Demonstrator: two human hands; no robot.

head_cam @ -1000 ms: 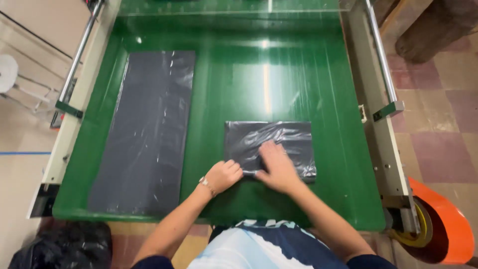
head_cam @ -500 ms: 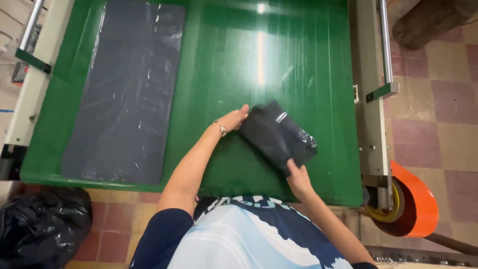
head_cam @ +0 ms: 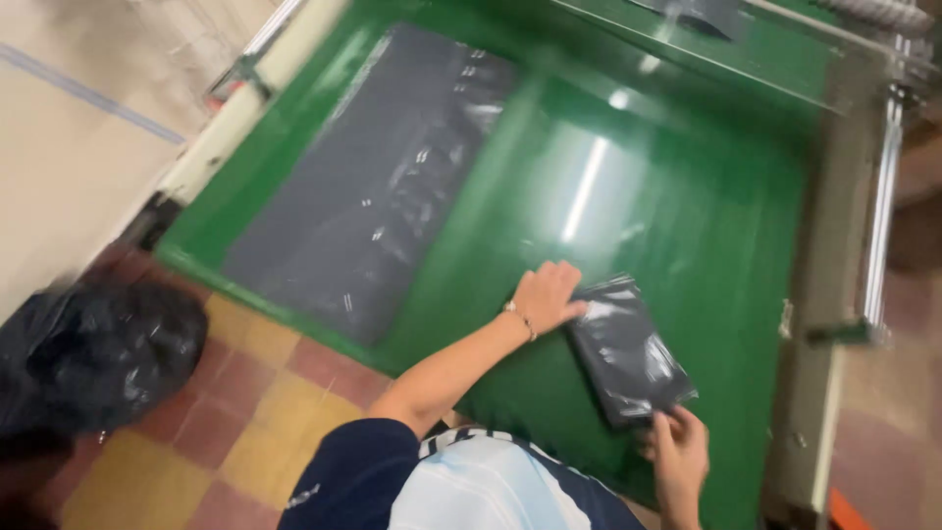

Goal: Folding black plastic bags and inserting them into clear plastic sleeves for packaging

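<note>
A folded dark plastic packet (head_cam: 628, 351) lies on the green table (head_cam: 687, 196) near its front edge. My left hand (head_cam: 546, 294) rests flat on the table with its fingers against the packet's far left corner. My right hand (head_cam: 677, 453) pinches the packet's near edge at the table's front. A long flat sheet of dark plastic film (head_cam: 383, 177) is spread over the left half of the table, apart from both hands.
A full black rubbish bag (head_cam: 93, 358) sits on the tiled floor at the left. Metal side rails (head_cam: 878, 216) run along the table's right side, and a clear guard (head_cam: 706, 49) spans the back.
The view has swung to the left and tilted. The packet has been turned and drawn toward the front edge, with my right hand now at its near end.
</note>
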